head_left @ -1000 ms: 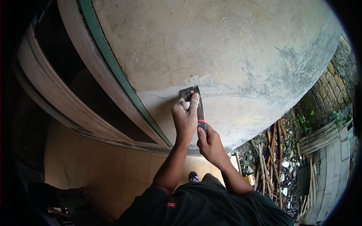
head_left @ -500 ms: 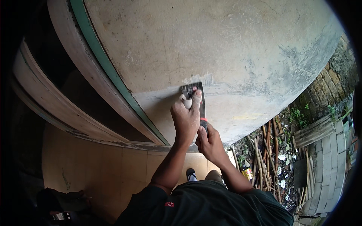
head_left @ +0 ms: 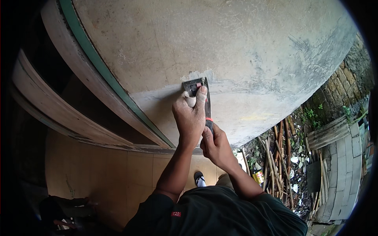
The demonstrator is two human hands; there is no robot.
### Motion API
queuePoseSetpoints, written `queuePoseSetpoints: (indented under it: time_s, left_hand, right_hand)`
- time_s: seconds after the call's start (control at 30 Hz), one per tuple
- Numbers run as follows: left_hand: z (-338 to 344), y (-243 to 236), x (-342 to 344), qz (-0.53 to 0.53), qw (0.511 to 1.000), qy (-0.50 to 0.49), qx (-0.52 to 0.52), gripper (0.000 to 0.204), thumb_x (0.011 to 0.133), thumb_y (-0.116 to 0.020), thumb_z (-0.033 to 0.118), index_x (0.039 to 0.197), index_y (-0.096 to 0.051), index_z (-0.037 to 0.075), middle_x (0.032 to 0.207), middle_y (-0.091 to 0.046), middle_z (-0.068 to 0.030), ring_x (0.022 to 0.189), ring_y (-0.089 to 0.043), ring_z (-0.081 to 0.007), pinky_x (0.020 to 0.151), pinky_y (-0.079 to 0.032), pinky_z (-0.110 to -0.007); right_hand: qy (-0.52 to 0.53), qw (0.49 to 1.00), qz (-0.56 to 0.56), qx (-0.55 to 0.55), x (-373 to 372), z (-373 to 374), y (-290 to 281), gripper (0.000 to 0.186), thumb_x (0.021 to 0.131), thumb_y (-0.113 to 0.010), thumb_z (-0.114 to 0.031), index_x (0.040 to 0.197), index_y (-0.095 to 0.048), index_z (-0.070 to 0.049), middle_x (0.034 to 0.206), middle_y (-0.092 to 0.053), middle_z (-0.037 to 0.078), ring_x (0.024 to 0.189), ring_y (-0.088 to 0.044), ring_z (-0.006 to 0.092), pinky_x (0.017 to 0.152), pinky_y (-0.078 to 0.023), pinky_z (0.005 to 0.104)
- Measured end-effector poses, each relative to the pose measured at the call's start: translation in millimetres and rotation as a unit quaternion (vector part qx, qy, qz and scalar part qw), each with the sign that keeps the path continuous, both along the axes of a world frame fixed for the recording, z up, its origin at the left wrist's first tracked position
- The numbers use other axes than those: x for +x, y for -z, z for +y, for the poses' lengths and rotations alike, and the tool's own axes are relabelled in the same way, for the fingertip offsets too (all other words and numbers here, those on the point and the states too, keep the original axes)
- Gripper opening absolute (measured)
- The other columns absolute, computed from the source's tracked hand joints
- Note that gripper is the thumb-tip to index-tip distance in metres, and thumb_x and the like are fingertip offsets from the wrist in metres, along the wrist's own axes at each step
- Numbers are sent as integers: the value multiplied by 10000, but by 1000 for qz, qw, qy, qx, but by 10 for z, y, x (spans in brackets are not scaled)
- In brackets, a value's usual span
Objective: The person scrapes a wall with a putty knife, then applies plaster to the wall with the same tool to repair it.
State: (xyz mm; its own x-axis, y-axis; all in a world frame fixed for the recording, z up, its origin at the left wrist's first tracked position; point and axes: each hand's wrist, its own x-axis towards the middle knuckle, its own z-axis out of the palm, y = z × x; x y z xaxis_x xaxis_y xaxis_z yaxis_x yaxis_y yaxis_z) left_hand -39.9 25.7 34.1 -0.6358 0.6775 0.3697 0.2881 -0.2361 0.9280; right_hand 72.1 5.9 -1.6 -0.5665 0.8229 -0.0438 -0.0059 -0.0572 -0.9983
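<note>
Both my hands are on a long-handled scraper [head_left: 208, 106] with a dark flat head, a red band and a black grip. Its head lies against the plaster wall [head_left: 165, 51], at a pale, freshly marked patch [head_left: 201, 74]. My left hand [head_left: 190, 122] is closed around the shaft just behind the head, thumb pressed along it, with white dust on the fingers. A whitish rounded thing [head_left: 190, 101] shows by that hand; I cannot make out what it is. Lower down, my right hand [head_left: 215, 146] grips the handle's end.
A green-edged wooden frame [head_left: 88, 43] borders the wall on the left. Tan floor tiles [head_left: 118, 173] lie below. On the right are bamboo poles [head_left: 271, 165], rubble and grey blocks [head_left: 342, 165]. At the lower left, a dim figure [head_left: 65, 210] looks like another person.
The whole view has shifted slightly, so wall, frame and hands appear higher and further left. Both hands keep their grip, and the scraper stays at nearly the same patch.
</note>
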Motion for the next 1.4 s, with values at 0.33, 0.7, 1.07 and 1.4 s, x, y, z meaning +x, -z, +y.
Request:
queuePoseSetpoints:
  time_s: [0.33,0.7,1.07,1.4]
  left_hand:
    - [35,-85,105,-17,1000,-19,17,260,930,-627,192,822,-636,-44,680,-600,-13,638,-503,-66,591,-417,-252]
    - [40,-160,209,-39,998,-31,39,280,931,-626,212,844,-642,-53,685,-631,-43,625,-544,-89,597,-446,-260]
    - [100,-22,299,-59,997,-36,36,320,938,-615,250,791,-626,-34,656,-565,-5,607,-463,-64,562,-397,-256]
    - [123,-111,348,-77,995,33,49,255,917,-645,210,792,-645,-13,667,-573,17,619,-465,-43,553,-383,-226]
  right_hand:
    - [-13,1000,-5,21,85,69,-10,268,1002,-450,-183,1118,-534,44,602,-467,25,546,-414,60,497,-374,278]
    - [-26,994,-35,96,192,193,-163,278,988,-467,-185,1097,-535,62,612,-541,140,550,-476,139,561,-431,338]
    - [-55,997,-33,43,330,238,-35,313,1011,-436,-244,1137,-517,30,588,-506,96,517,-443,116,511,-392,320]
    - [-223,894,321,-216,442,369,276,373,993,-416,-367,1094,-470,-12,663,-494,91,445,-489,224,415,-415,309]
